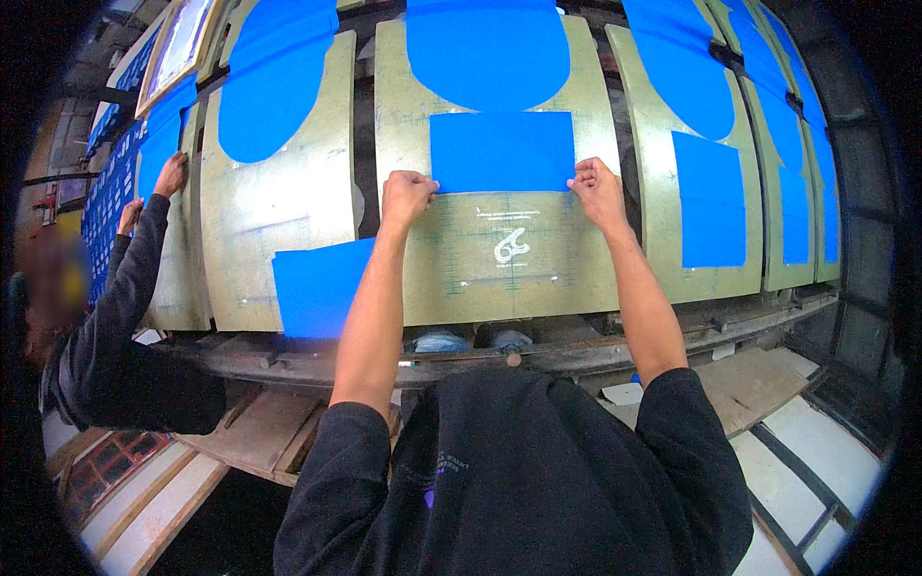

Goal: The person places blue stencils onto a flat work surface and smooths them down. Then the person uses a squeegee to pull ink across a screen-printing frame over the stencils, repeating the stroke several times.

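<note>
Pinching a blue rectangular piece [501, 152] by its two lower corners, the left hand [411, 197] and the right hand [599, 192] each grasp it between thumb and fingers. The piece lies smooth on the middle board [432, 259], midway between its left and right edges, above a white printed mark [512, 246]. Toward the board's far edge is a large blue round-ended piece [485, 58]; its curve meets the rectangle's upper edge, though whether they overlap is hard to make out. Across the near right corner of the left board [279, 206] sits a loose blue piece [312, 288], partly behind the left forearm. On the right board [663, 240], another blue rectangle [711, 202] lies nearer the near edge, below a second round-ended piece [682, 67]. Farther left, a dark-sleeved co-worker's hand [171, 176] is at more blue material [161, 144].
</note>
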The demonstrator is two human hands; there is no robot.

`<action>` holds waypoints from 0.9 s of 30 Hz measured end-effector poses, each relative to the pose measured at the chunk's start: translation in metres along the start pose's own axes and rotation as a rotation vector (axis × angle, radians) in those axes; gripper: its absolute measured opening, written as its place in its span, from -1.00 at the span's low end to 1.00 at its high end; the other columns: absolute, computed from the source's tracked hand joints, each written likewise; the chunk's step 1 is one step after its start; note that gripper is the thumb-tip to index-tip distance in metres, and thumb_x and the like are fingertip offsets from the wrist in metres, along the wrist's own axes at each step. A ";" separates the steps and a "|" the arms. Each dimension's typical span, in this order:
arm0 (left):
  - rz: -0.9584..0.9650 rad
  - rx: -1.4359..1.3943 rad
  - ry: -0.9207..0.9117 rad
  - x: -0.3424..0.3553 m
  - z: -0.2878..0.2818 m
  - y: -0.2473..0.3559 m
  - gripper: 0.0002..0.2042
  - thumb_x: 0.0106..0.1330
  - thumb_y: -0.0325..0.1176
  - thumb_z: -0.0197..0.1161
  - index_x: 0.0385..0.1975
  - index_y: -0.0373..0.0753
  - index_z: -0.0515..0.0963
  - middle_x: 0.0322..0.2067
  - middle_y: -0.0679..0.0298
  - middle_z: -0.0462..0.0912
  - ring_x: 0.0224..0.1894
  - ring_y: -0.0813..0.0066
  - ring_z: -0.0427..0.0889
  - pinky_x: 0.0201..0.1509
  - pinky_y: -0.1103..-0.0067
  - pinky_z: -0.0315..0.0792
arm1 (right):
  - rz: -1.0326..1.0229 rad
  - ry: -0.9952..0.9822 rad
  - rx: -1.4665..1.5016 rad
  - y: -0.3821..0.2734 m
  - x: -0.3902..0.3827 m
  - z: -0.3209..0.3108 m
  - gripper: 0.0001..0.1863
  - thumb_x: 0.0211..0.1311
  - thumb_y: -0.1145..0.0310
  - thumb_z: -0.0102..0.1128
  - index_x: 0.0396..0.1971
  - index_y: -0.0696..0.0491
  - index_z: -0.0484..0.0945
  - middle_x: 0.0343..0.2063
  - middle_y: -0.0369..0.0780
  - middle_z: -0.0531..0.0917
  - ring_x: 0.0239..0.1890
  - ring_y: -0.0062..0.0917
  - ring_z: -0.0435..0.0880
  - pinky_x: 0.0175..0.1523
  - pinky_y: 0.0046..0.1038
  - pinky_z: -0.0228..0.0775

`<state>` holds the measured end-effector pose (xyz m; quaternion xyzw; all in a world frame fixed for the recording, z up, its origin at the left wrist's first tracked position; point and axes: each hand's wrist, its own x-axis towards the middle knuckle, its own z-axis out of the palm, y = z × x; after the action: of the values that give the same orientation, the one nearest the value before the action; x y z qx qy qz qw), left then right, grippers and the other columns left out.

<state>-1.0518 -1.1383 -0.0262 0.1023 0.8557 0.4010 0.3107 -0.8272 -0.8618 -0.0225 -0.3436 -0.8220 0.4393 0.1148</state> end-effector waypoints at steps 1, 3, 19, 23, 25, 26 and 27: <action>-0.006 -0.023 -0.011 0.000 -0.001 0.000 -0.84 0.14 -0.38 0.41 -0.49 -0.38 0.71 -0.63 0.22 0.68 -0.60 0.53 0.64 -0.46 0.57 0.52 | 0.000 -0.005 0.027 0.000 0.001 0.000 -0.68 0.05 0.51 0.44 -0.17 0.16 0.56 -0.45 -0.21 0.71 -0.41 -0.57 0.69 -0.22 -0.47 0.55; -0.013 -0.045 -0.024 0.000 -0.002 0.001 -0.84 0.14 -0.39 0.40 -0.48 -0.39 0.71 -0.63 0.22 0.68 -0.61 0.54 0.64 -0.47 0.58 0.52 | 0.005 -0.012 0.032 0.003 0.003 -0.001 -0.66 0.04 0.52 0.45 -0.17 0.16 0.55 -0.45 -0.21 0.71 -0.42 -0.58 0.69 -0.23 -0.47 0.55; 0.648 -0.386 -0.401 -0.053 -0.053 0.132 -0.91 0.13 -0.44 0.15 -0.51 -0.28 0.39 -0.02 0.09 0.69 -0.33 0.65 0.39 -0.15 0.63 0.34 | -0.844 0.076 -0.154 -0.156 0.038 -0.043 -0.28 0.01 0.30 0.41 0.27 -0.09 0.42 0.22 -0.17 0.52 0.16 -0.25 0.55 0.33 -0.13 0.24; 0.716 -0.537 -0.387 -0.060 -0.074 0.164 -0.98 0.21 -0.49 0.13 -0.41 -0.27 0.49 -0.01 0.07 0.69 -0.22 0.65 0.45 -0.06 0.66 0.33 | -0.841 -0.263 -0.267 -0.208 0.051 -0.050 -0.53 0.11 0.21 0.37 0.06 -0.06 0.59 0.00 -0.18 0.67 0.04 -0.27 0.63 0.21 -0.21 0.34; 0.843 -0.639 0.133 -0.057 -0.070 0.159 -0.88 0.39 -0.38 0.22 -0.32 -0.29 0.58 -0.22 0.18 0.70 -0.24 0.61 0.53 -0.12 0.59 0.39 | -0.589 -0.316 -0.067 -0.209 0.064 -0.048 -0.60 0.16 0.20 0.35 0.00 0.00 0.61 -0.10 -0.16 0.70 -0.06 -0.27 0.67 0.10 -0.28 0.43; 0.686 -0.656 0.312 -0.058 -0.073 0.147 -0.83 0.43 -0.32 0.19 -0.33 -0.29 0.57 -0.27 0.20 0.69 -0.27 0.58 0.55 -0.15 0.57 0.41 | -0.701 -0.099 -0.043 -0.204 0.069 -0.044 -0.60 0.24 0.21 0.34 0.00 0.11 0.59 -0.20 -0.14 0.73 -0.21 -0.31 0.70 -0.06 -0.38 0.50; 0.686 -0.665 0.474 -0.061 -0.079 0.130 -0.77 0.47 -0.26 0.16 -0.34 -0.29 0.57 -0.31 0.21 0.69 -0.29 0.56 0.57 -0.17 0.55 0.42 | -0.520 -0.117 0.237 -0.194 0.072 -0.038 -0.61 0.25 0.23 0.33 -0.01 0.13 0.59 -0.23 -0.15 0.73 -0.22 -0.35 0.70 -0.08 -0.39 0.51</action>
<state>-1.0619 -1.1280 0.1378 0.1786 0.6466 0.7412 -0.0246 -0.9523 -0.8627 0.1467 -0.0795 -0.8308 0.5072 0.2152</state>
